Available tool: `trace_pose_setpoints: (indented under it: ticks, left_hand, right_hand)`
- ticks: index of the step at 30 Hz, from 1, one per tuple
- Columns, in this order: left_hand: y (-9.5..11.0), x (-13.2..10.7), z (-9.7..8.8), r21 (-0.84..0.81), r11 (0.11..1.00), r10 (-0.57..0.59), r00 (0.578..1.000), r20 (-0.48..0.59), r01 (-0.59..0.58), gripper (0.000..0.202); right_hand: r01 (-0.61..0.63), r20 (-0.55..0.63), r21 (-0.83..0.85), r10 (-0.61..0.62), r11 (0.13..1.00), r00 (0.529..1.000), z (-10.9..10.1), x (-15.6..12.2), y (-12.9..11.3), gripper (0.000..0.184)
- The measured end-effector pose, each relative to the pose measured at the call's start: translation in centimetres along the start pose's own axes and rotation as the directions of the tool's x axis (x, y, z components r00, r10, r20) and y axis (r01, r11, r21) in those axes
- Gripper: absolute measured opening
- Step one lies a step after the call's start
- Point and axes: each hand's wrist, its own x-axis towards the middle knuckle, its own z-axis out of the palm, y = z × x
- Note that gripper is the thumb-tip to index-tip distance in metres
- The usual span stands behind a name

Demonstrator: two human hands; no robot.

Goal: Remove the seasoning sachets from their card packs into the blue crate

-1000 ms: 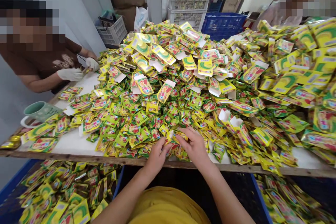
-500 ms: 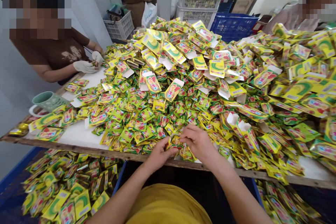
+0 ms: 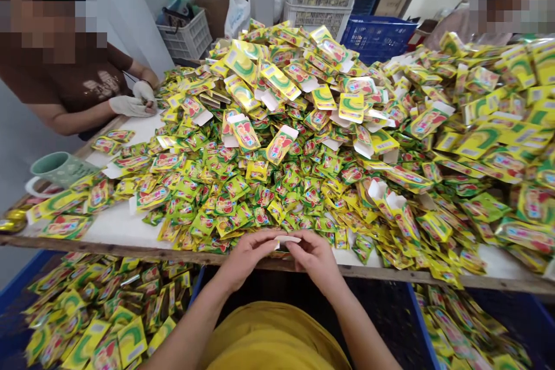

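Both hands now pulled back from the heap to the near table edge. Left hand (image 3: 245,254) and right hand (image 3: 314,254) pinch a small flat white-edged carton piece (image 3: 287,239) between thumb and fingertips, one at each end; earlier the fingers were down among the loose yellow-green foil sachets (image 3: 243,208). So one item looks picked out and lifted clear, just behind the fingertips' former spot. Worn wooden table edge (image 3: 130,248) lies under the knuckles. Co-worker's white-gloved hand (image 3: 128,106) far left.
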Motion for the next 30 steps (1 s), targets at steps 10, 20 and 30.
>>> trace_pose_setpoints:
  ticks: [10,20,30]
  left_hand:
    - [-1.6,0.8,-0.8,0.174,0.976,0.192,0.905,-0.380,-0.133,0.022]
    - [-2.2,1.7,-1.3,0.532,0.687,0.635,0.765,-0.108,-0.495,0.018]
    - [-3.4,0.4,-1.7,0.579,0.525,0.639,0.738,0.216,-0.624,0.043]
  right_hand:
    - [0.191,-0.123,0.029,-0.186,0.981,0.975,1.5,2.4,-0.8,0.017]
    - [0.381,-0.161,-0.048,-0.384,0.923,0.909,1.5,2.2,0.1,0.008]
    - [0.228,-0.201,-0.582,-0.409,0.781,0.890,-8.1,-0.5,2.0,0.030]
